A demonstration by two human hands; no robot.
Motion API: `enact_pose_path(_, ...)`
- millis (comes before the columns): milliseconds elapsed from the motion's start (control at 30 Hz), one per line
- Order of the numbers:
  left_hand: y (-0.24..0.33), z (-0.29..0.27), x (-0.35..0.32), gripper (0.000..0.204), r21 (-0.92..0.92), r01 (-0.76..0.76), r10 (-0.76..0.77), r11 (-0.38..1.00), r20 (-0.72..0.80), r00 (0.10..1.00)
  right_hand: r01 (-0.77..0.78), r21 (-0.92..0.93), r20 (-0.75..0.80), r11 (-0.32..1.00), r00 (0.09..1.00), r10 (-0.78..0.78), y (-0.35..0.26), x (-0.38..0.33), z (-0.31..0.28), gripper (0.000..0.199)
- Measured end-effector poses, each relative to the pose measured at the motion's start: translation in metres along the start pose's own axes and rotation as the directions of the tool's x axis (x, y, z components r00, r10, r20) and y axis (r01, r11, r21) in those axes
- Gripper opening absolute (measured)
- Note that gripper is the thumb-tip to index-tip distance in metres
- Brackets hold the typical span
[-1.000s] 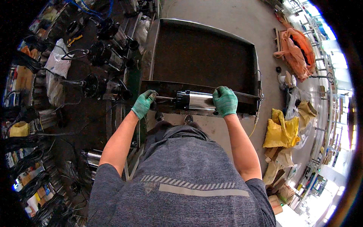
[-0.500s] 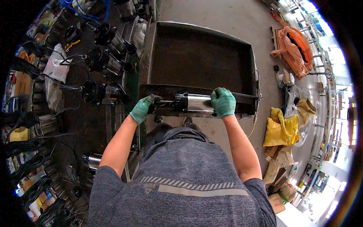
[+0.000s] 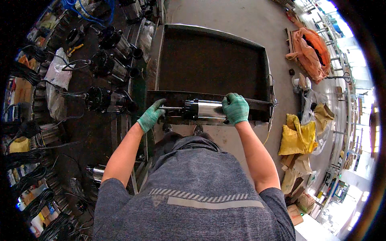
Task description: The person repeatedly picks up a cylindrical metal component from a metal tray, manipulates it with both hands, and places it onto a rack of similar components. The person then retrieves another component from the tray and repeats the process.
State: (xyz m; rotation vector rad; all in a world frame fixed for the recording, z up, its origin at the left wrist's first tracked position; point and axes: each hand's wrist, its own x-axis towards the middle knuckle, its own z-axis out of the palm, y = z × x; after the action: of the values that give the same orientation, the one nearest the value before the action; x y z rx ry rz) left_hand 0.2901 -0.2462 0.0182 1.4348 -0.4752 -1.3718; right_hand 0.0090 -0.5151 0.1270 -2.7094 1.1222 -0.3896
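A shiny metal motor cylinder [image 3: 210, 109] with a black collar [image 3: 190, 109] lies crosswise in front of me, along the near side of a dark metal tray [image 3: 217, 60]. From the collar a thin bright shaft [image 3: 173, 107] sticks out to the left. My left hand [image 3: 152, 115], in a green glove with dark fingertips, is closed round the shaft's free end. The green-gloved right hand [image 3: 236, 109] grips the cylinder at its right end from above, hiding that end. The undersides of both grips are out of sight.
On the bench to the left stand several similar black-and-silver motors [image 3: 105, 100] with black cables, next to a clear plastic bag [image 3: 58, 76]. Yellow-handled pliers [image 3: 74, 49] lie behind. At right on the floor are a yellow sack [image 3: 297, 136] and an orange sack [image 3: 309, 52].
My left hand has shifted slightly, and more of the shaft shows beside it. The right hand and cylinder have moved a little to the left in the picture, along with the surroundings.
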Motion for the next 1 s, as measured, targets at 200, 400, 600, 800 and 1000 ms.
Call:
enact_pose_path(200, 0.023, 0.018, 0.001, 0.044, 0.703, -0.037, 0.130, 0.711, -0.079, 0.988, 0.002, -0.024, 0.022, 1.000, 1.000, -0.002, 0.001, -0.003, -0.001, 0.017)
enact_pose_path(400, 0.025, 0.006, -0.007, 0.035, -0.301, 0.243, -0.227, 0.922, 0.089, 0.970, 0.010, -0.019, -0.050, 1.000, 0.999, -0.011, -0.005, -0.003, -0.002, 0.018)
enact_pose_path(600, 0.048, 0.006, -0.010, 0.068, -0.012, 0.129, -0.126, 0.992, 0.126, 0.984, 0.015, 0.029, -0.061, 0.999, 0.998, -0.013, 0.004, 0.000, 0.002, 0.017)
enact_pose_path(800, 0.040, -0.010, 0.014, 0.038, 0.736, -0.113, -0.006, 0.667, 0.157, 0.988, -0.022, -0.010, -0.021, 1.000, 1.000, 0.022, 0.005, -0.004, -0.002, 0.018)
enact_pose_path(1000, 0.046, 0.010, 0.002, 0.038, 0.981, -0.130, 0.240, 0.148, 0.092, 0.966, -0.025, -0.005, 0.042, 1.000, 0.999, 0.025, 0.001, -0.005, -0.010, 0.022)
